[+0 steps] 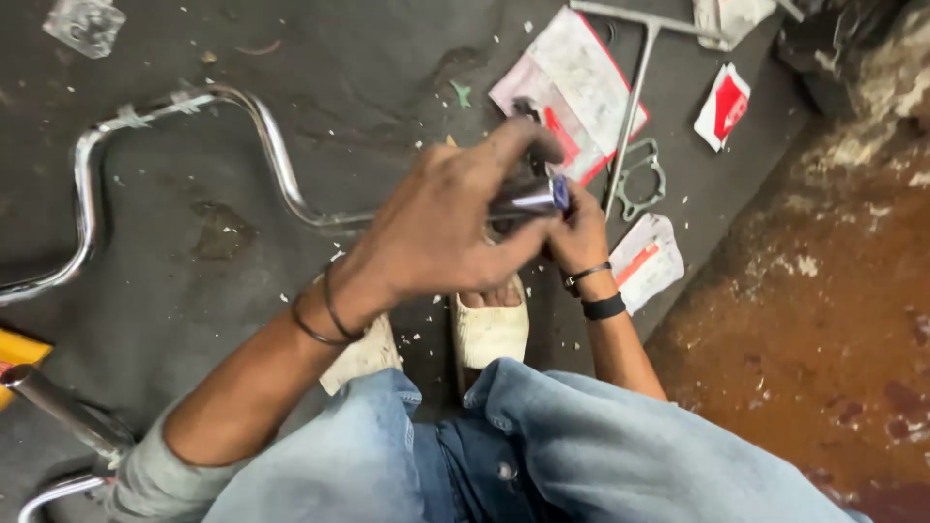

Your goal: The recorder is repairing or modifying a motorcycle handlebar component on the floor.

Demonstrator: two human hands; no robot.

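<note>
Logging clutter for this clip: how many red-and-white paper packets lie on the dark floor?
3: a large red-and-white packet beyond the hands, a small red-and-white packet at upper right, and a white packet with a red stripe beside the right wrist. Others may be hidden.

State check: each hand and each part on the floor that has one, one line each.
left hand: closed around the metal tube
right hand: gripping the tube's far end
metal tube: held off the floor between both hands
chrome handlebar: lying flat, untouched
T-handle wrench: lying flat
gasket: flat beside the wrench
white-and-red packets: opened, empty-looking
</note>
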